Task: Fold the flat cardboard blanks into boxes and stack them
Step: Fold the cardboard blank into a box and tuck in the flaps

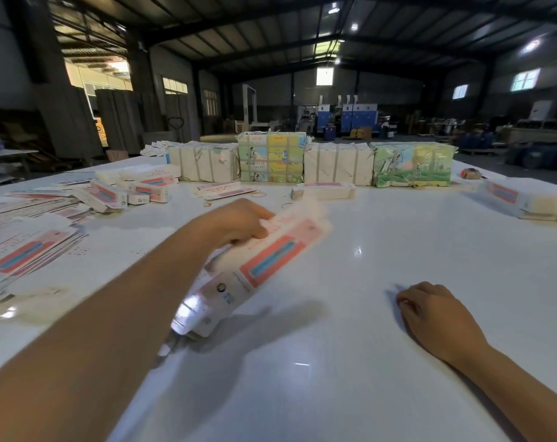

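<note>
Left hand (238, 223) is gripping a blank (254, 269) by its far end, fingers curled over it, holding it tilted above the table (382, 234), near centre; the blank is blurring. Right hand (436, 317) is resting on the table at near right, fingers loosely curled, holding nothing. Folded boxes (133, 189) are lying at far left, loose blanks (28, 253) spreading at left. Wrapped bundles (309, 161) are lining the far edge.
</note>
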`<action>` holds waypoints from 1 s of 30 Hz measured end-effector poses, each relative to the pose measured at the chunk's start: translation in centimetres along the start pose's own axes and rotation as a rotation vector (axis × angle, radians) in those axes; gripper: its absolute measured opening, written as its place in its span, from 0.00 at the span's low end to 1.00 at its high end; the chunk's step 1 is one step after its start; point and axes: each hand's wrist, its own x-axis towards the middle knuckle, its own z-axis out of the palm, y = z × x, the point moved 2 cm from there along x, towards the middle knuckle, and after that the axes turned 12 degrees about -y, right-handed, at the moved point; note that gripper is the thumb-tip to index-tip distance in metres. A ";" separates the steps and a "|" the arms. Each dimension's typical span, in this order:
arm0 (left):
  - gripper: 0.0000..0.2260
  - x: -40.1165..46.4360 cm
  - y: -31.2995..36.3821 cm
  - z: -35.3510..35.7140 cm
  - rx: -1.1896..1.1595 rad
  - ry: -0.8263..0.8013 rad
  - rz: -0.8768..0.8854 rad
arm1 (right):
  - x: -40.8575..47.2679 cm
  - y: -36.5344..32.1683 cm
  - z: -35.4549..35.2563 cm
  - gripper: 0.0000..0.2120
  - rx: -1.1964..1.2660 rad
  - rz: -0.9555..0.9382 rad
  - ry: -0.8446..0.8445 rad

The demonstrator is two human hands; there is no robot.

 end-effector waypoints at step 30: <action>0.27 0.2 3.2 17.0 0.599 0.267 0.493 | -1.9 -0.6 -3.0 0.09 1.131 0.105 -0.164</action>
